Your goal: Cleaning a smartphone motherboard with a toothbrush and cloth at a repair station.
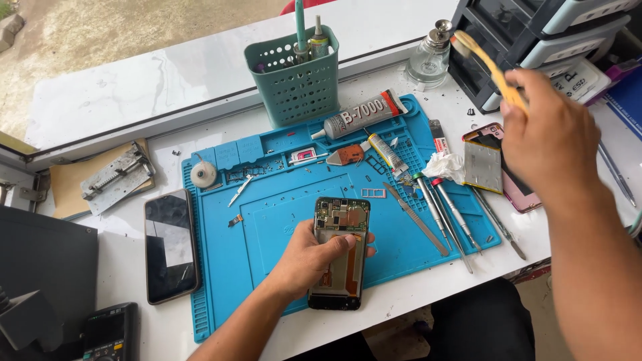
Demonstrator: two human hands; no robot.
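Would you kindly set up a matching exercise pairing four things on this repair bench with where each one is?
Things:
1. opened phone
2. yellow brush
3. intact phone
4. perforated teal basket

Places:
A. raised in the right hand
B. on the white table, left of the blue mat
C. behind the mat, holding tools
D. gripped by the left hand

Pairs: 1-D, 2-A, 3-B, 4-C

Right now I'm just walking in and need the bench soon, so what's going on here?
A person is working on an opened black smartphone with its back cover off and circuit board showing. The left hand holds it down on the blue silicone repair mat. The right hand is raised near the dark drawer unit, gripping a yellow-handled brush. Metal screwdrivers and a grey glue tube lie on the mat.
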